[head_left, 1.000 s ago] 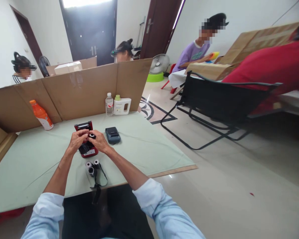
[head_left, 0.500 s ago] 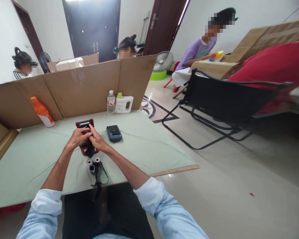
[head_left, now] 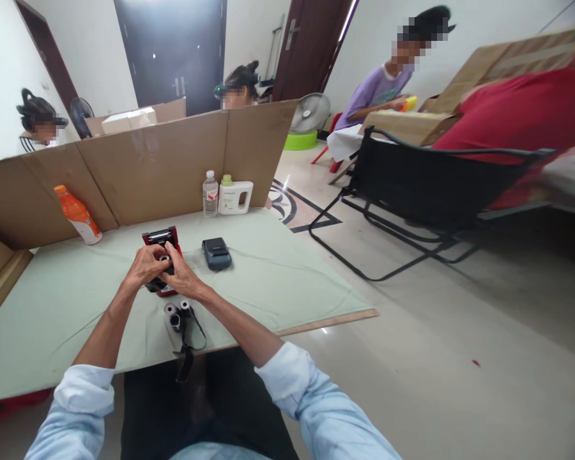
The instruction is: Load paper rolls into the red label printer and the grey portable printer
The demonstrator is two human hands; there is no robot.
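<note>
A red and black portable receipt printer (head_left: 161, 235) lies on the table with its lid raised. Over it, my left hand (head_left: 146, 265) and my right hand (head_left: 182, 278) meet, fingers closed around a small paper roll (head_left: 164, 258). The fingers cover much of the roll and the printer's middle. Nearer to me lie several small rolls, among them a white-ended roll (head_left: 185, 305) and a dark roll (head_left: 175, 321). Beside them a black strap (head_left: 184, 367) hangs over the front edge. A dark blue-grey printer (head_left: 216, 253), its lid closed, rests right of my hands.
A cardboard panel (head_left: 163, 166) stands along the table's (head_left: 287, 281) back. Before it are an orange bottle (head_left: 78, 214), a clear water bottle (head_left: 210, 197) and a white jug (head_left: 230, 199). A black folding chair (head_left: 416, 179) stands right. Three people sit beyond; another shows partly in red.
My hands have shifted slightly over the printer, and the paper roll now shows between the fingers. The whole view has moved a little.
</note>
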